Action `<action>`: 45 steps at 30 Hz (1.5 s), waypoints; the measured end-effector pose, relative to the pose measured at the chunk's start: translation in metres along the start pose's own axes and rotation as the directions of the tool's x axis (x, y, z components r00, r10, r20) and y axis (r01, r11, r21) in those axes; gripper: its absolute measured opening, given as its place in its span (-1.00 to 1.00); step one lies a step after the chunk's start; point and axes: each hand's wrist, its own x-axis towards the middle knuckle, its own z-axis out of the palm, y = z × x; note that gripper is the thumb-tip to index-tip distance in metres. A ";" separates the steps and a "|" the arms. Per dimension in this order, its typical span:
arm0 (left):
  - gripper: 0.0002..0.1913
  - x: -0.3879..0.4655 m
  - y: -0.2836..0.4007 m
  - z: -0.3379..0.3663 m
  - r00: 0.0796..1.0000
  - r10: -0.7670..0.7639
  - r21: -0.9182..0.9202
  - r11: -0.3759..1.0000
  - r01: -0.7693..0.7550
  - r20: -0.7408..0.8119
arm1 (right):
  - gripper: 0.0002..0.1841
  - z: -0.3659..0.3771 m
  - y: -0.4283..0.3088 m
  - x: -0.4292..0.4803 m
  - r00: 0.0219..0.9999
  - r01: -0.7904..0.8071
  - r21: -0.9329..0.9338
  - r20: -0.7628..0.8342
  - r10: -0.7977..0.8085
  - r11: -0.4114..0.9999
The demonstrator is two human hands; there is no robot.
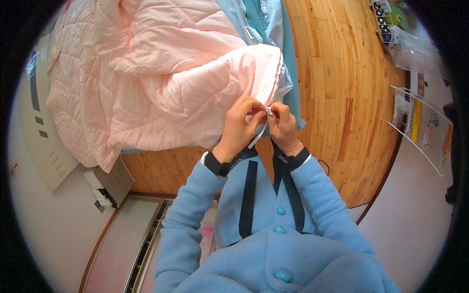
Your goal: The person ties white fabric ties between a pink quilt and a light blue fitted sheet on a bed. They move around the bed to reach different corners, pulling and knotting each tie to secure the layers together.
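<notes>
A pink quilted comforter lies bunched over the bed, one corner drawn towards me. At that corner, my left hand pinches a thin white fabric tie between thumb and forefinger. My right hand grips the knotted or looped part of the same tie, close beside the left fingertips. The tie's loose end hangs down between my wrists. Light blue fabric with a zipper lies beside and partly under the comforter. Whether the tie also joins the blue fabric cannot be seen.
Wooden plank flooring runs to the right of the bed and below it. A wire rack stands at the right wall, with a clear plastic bag above it. A grey cabinet is at lower left.
</notes>
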 end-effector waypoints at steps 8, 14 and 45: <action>-0.90 0.000 -0.002 0.001 0.989 0.098 0.021 0.995 -0.096 -0.114 | -0.88 0.001 -0.005 0.000 0.995 -0.098 0.061 -0.024 0.100 0.993; -0.88 0.014 -0.002 -0.014 0.959 0.239 0.218 0.938 -0.268 0.151 | -0.88 -0.001 -0.006 0.001 0.996 -0.084 0.067 -0.003 0.085 0.994; -0.86 0.014 -0.012 -0.014 0.984 0.117 0.079 0.989 -0.128 0.138 | -0.87 0.001 0.001 0.001 0.995 -0.092 0.149 0.049 0.086 0.984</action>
